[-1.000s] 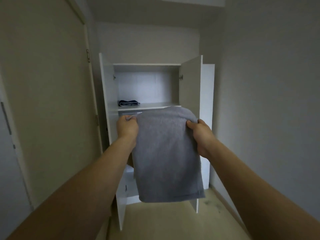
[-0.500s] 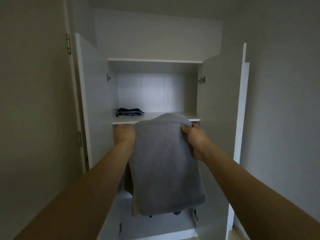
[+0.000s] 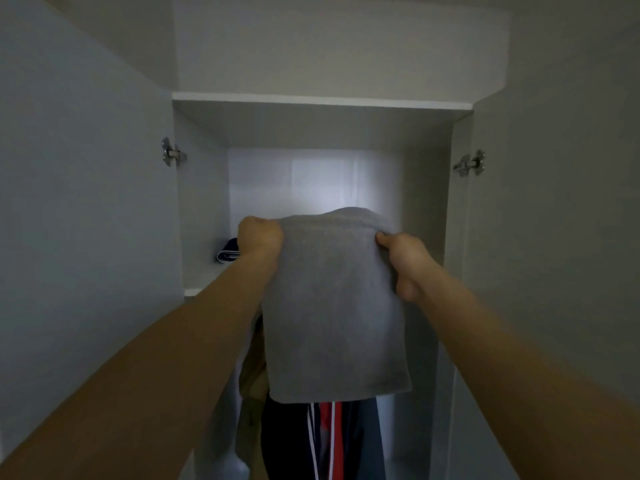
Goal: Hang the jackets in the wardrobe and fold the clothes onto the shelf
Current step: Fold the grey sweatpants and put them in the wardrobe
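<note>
A folded grey cloth (image 3: 332, 306) hangs in front of the open white wardrobe (image 3: 322, 100). My left hand (image 3: 259, 239) grips its top left corner and my right hand (image 3: 403, 258) grips its top right corner, both at the height of the upper shelf (image 3: 197, 284). A folded dark garment (image 3: 228, 254) lies at the left of that shelf, partly hidden by my left hand. Below the shelf hang jackets: a beige one (image 3: 252, 372) and a dark one with red and white stripes (image 3: 322, 438).
The wardrobe's left door (image 3: 86, 202) and right door (image 3: 554, 220) stand open on either side of my arms, with metal hinges (image 3: 171, 152) on the inner edges. The shelf's right part is hidden behind the cloth.
I have stepped closer, so the wardrobe fills the view. Both hands have carried the grey cloth up and forward to the shelf's height. The hanging jackets below have come into view.
</note>
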{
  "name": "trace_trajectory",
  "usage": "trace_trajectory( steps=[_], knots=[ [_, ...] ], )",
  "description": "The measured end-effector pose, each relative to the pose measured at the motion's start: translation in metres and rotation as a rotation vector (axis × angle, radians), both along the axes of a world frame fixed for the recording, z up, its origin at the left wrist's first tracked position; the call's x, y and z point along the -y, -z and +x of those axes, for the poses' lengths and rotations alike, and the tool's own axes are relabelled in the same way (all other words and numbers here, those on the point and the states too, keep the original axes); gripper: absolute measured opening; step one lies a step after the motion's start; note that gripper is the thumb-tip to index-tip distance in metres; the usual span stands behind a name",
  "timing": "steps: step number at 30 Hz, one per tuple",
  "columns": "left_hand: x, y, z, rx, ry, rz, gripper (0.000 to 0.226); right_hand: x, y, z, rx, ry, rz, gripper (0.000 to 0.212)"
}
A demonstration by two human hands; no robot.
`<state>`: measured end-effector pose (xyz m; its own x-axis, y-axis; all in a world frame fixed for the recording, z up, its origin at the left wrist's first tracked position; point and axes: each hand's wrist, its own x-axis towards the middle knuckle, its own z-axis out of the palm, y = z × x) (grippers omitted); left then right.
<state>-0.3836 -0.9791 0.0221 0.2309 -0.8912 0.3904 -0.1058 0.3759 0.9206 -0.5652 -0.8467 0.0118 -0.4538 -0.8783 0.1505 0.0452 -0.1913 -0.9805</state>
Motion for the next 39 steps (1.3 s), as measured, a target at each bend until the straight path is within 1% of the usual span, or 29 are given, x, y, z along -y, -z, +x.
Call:
trace_trajectory(
  steps=[4,7,8,9,11,13,14,16,17,19,20,22,24,26,27,28,29,30,31,32,33,34,35,39],
  knots=[
    [0.088,-0.036,-0.030,-0.004,-0.035,-0.032,0.010,0.093,-0.029,-0.032,0.046,-0.019,-0.032,0.038],
    [0.159,-0.058,-0.052,0.067,-0.028,0.017,0.028,0.161,-0.040,-0.053,0.088,-0.018,-0.028,0.039],
    [0.183,-0.064,-0.061,0.111,-0.020,0.039,0.029,0.184,-0.039,-0.061,0.105,-0.017,-0.023,0.039],
    [0.207,-0.068,-0.072,0.160,-0.013,0.043,0.026,0.205,-0.038,-0.068,0.126,-0.016,-0.019,0.038],
    [0.252,-0.075,-0.099,0.298,-0.009,0.024,0.009,0.248,-0.032,-0.086,0.159,-0.009,-0.007,0.035],
    [0.303,-0.075,-0.133,0.462,-0.012,0.017,0.027,0.292,-0.018,-0.105,0.184,0.014,0.018,0.035],
    [0.328,-0.075,-0.151,0.523,0.003,0.018,0.027,0.315,-0.011,-0.115,0.205,0.036,0.043,0.036],
    [0.374,-0.068,-0.189,0.612,0.053,0.028,0.013,0.358,0.005,-0.137,0.234,0.090,0.114,0.038],
    [0.397,-0.060,-0.209,0.649,0.075,0.033,0.014,0.376,0.014,-0.147,0.241,0.122,0.151,0.037],
    [0.430,-0.034,-0.249,0.770,0.135,0.034,0.032,0.405,0.039,-0.172,0.209,0.209,0.231,0.035],
    [0.439,-0.016,-0.267,0.838,0.142,0.021,0.038,0.416,0.053,-0.184,0.127,0.269,0.281,0.036],
    [0.442,0.028,-0.294,0.967,0.137,0.026,0.051,0.432,0.077,-0.205,-0.140,0.383,0.406,0.046],
    [0.429,0.069,-0.305,1.079,0.223,0.109,0.067,0.439,0.084,-0.219,-0.410,0.519,0.546,0.068],
    [0.411,0.092,-0.302,1.182,0.319,0.178,0.073,0.443,0.074,-0.226,-0.733,0.631,0.619,0.089],
    [0.401,0.096,-0.295,1.206,0.340,0.206,0.074,0.444,0.069,-0.229,-0.905,0.625,0.603,0.091],
    [0.391,0.096,-0.288,1.237,0.350,0.224,0.074,0.446,0.067,-0.232,-1.067,0.575,0.548,0.085],
    [0.381,0.097,-0.280,1.279,0.371,0.227,0.074,0.450,0.069,-0.234,-1.216,0.481,0.493,0.075],
    [0.372,0.099,-0.274,1.320,0.410,0.218,0.075,0.452,0.073,-0.235,-1.322,0.348,0.453,0.064],
    [0.362,0.102,-0.268,1.354,0.441,0.217,0.079,0.456,0.080,-0.234,-1.369,0.201,0.443,0.057],
    [0.353,0.107,-0.262,1.373,0.449,0.227,0.083,0.459,0.086,-0.232,-1.352,0.078,0.462,0.053],
    [0.349,0.112,-0.257,1.385,0.439,0.241,0.086,0.462,0.090,-0.230,-1.311,-0.002,0.490,0.051],
    [0.349,0.114,-0.251,1.388,0.431,0.242,0.087,0.466,0.091,-0.228,-1.272,-0.036,0.519,0.050],
    [0.355,0.115,-0.248,1.386,0.436,0.218,0.086,0.470,0.092,-0.226,-1.247,-0.039,0.543,0.050],
    [0.407,0.106,-0.238,1.391,0.534,0.011,0.074,0.495,0.090,-0.225,-1.190,0.053,0.695,0.048]
  ],
)
